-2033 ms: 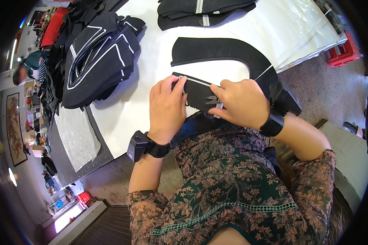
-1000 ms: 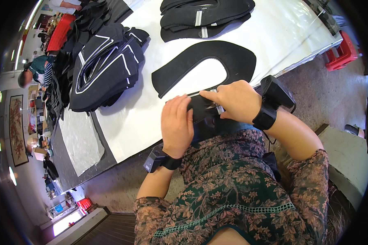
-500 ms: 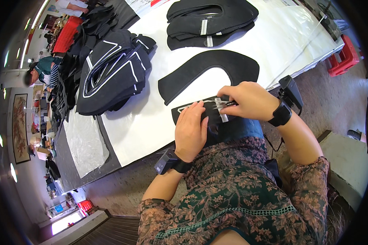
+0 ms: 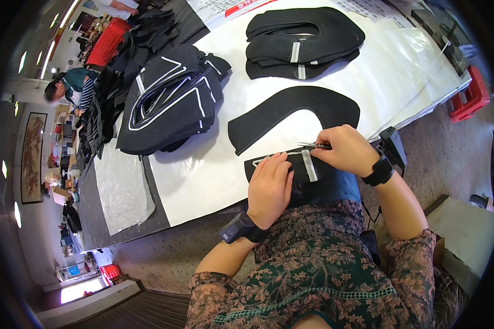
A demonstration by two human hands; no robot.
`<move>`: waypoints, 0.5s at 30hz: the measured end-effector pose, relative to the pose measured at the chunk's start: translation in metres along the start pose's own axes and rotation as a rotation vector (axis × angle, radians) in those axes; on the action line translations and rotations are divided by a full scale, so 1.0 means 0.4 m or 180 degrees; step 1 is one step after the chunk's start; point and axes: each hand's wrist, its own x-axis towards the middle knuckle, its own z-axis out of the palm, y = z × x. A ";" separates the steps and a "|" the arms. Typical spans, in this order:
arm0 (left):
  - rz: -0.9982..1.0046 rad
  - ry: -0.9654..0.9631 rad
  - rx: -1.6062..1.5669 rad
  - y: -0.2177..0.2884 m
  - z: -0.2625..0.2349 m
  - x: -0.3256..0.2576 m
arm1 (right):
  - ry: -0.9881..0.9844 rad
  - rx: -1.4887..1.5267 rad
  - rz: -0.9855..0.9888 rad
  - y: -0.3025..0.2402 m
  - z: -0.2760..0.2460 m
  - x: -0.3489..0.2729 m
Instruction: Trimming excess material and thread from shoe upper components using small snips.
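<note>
A curved black fabric piece [image 4: 291, 104] lies on the white-covered table. Near the table's front edge is a black section [image 4: 295, 161] with a white line and a pale grey crosswise strip [image 4: 309, 165]; my right hand hides whether it joins the curve. My left hand [image 4: 270, 186] lies flat on this section, fingers stretched out, left of the strip. Pinched in my right hand [image 4: 346, 149] are small pointed scissors [image 4: 316, 145], their slim metal tips pointing left just above the strip's far end. How their blades stand is too small to tell.
Stacked black fabric pieces [image 4: 307, 35] lie at the back; another pile [image 4: 170, 104] with white lines lies left. Clear plastic sheeting [image 4: 121, 189] covers the table's left end. A red stool [image 4: 470, 94] stands beyond the right edge. A person [image 4: 74, 88] is at the far left.
My right hand has drawn back slightly to the right with the scissors, uncovering the grey strip. My left hand stays flat on the fabric. The whole view has shifted a little.
</note>
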 end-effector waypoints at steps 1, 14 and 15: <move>0.0001 0.0011 0.0006 0.000 -0.001 0.000 | 0.0003 -0.0005 -0.0011 0.000 0.001 0.000; -0.0014 0.0027 0.0017 0.002 -0.002 -0.001 | 0.0071 0.0047 0.0067 0.005 0.012 0.001; -0.0017 0.0026 0.0019 0.003 -0.003 0.000 | 0.0062 0.0019 0.0091 0.004 0.011 0.001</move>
